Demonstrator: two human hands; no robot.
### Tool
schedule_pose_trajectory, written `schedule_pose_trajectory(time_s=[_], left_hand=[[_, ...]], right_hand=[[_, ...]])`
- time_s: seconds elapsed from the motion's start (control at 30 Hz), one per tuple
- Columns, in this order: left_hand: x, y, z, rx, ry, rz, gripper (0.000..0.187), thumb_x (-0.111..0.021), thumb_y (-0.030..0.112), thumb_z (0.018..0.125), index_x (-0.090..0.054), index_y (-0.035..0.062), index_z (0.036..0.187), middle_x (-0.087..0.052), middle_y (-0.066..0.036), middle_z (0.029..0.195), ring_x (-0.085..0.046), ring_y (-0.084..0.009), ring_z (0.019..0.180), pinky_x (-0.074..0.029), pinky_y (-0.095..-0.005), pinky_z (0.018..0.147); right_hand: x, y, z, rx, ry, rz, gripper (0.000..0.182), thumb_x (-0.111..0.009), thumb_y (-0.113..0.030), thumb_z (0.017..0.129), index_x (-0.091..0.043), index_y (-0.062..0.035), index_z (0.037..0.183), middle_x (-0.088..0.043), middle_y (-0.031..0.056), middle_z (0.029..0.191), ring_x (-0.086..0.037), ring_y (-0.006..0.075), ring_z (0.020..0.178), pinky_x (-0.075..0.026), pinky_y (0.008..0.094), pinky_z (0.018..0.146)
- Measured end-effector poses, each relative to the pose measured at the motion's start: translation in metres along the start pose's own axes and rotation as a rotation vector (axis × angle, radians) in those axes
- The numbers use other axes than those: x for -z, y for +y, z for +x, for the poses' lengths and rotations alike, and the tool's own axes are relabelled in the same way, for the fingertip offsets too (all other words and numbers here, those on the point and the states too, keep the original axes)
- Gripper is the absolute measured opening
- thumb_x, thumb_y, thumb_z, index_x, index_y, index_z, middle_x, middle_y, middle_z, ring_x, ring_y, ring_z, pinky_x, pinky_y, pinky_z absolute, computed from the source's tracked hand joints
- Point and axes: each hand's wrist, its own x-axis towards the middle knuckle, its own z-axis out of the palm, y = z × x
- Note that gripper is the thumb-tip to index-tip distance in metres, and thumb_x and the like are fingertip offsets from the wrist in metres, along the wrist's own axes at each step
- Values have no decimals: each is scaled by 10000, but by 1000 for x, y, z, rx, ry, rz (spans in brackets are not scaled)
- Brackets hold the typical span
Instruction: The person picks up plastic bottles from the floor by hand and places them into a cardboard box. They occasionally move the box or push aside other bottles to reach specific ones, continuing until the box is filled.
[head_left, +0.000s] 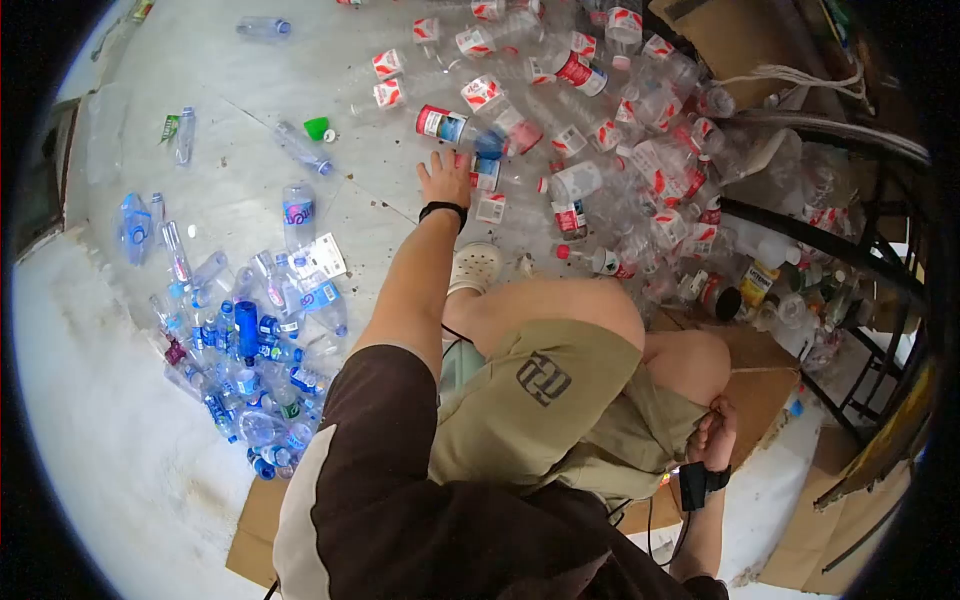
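My left hand [444, 181] is stretched forward over the floor, its fingers apart. Its fingertips are beside a clear bottle with a blue and red label [486, 172] at the near edge of a big pile of clear bottles with red and white labels [640, 150]. Just beyond the fingers lies another bottle with a red, white and blue label [442, 124]. Down by my right knee, my right hand [714, 436] rests at the hem of the khaki shorts [530, 400], fingers curled; whether they hold the cloth or anything else is hidden.
Bottles with blue caps and labels [250, 370] form a heap at the left. A few loose bottles [302, 148] and a green piece [317, 128] lie on the floor. A black metal frame [830, 235] stands at the right, with cardboard [755, 375] near my legs.
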Motion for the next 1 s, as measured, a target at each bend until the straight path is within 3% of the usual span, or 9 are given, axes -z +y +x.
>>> schedule_pose_trajectory(time_s=[0.1,0.3,0.43,0.5,0.63,0.8,0.83,0.9,1.0], left_hand=[[7,-4,3,91,-222,4,349,-475,149,834,-462,219,1176,-470,-52,1159,-409,-283,1137,-301,-563,909],[-5,-40,-31,228,-242,-338,372,-613,63,700,-466,114,1038,-478,-104,1070,-468,-337,1028,-374,-514,852],[41,-64,-66,83,-97,-542,511,-697,113,559,-467,42,1010,-507,-177,975,-477,-391,943,-397,-451,810],[86,-61,-79,-47,-137,-769,543,-697,114,558,-478,31,1048,-497,-184,1011,-469,-384,958,-377,-434,861],[203,-17,-93,-359,45,-1080,655,-692,67,569,-443,39,1174,-464,-184,1105,-431,-370,1063,-358,-391,932],[271,27,-102,-668,76,-1054,717,-707,70,572,-413,53,1226,-406,-157,1212,-393,-351,1131,-337,-395,966],[263,30,-99,-668,78,-1054,717,-707,70,572,-413,53,1226,-406,-157,1212,-393,-351,1131,-337,-395,966],[225,36,-89,-618,49,-1544,729,-706,67,601,-391,74,1258,-393,-153,1245,-386,-347,1147,-337,-400,971],[104,11,-62,-213,-116,-1132,697,-683,78,639,-383,98,1268,-418,-205,1231,-423,-367,1121,-369,-413,944]], right_hand=[[-1,-3,0,29,-18,-44,160,-528,-283,848,-508,-126,825,-445,-18,475,-306,61,300,-227,189,268],[1,-6,0,31,-2,-83,178,-530,-296,852,-537,-119,838,-519,-3,592,-436,56,453,-282,182,354],[-30,-33,-25,-31,-102,-189,209,-532,-296,856,-536,-90,896,-533,-4,681,-474,73,532,-341,195,422],[-77,-50,-51,176,-404,-264,320,-548,-301,848,-509,-57,1052,-560,28,822,-528,109,609,-391,206,487],[-155,-56,-60,518,-611,-268,541,-595,-325,815,-397,-55,1239,-511,105,1120,-566,142,796,-436,220,553],[-162,-73,-61,635,-571,-258,435,-599,-238,826,-432,-78,1194,-528,100,1119,-537,95,685,-436,207,541],[-155,-74,-57,622,-519,-206,404,-594,-209,831,-441,-87,1184,-533,101,1119,-524,81,649,-430,197,532],[-143,-71,-50,666,-508,-170,336,-566,-192,858,-454,-98,1162,-547,87,1102,-492,57,590,-401,181,499],[-91,-73,-28,592,-400,-52,340,-490,-241,913,-434,-105,1219,-478,-1,1177,-466,59,682,-353,163,537]])
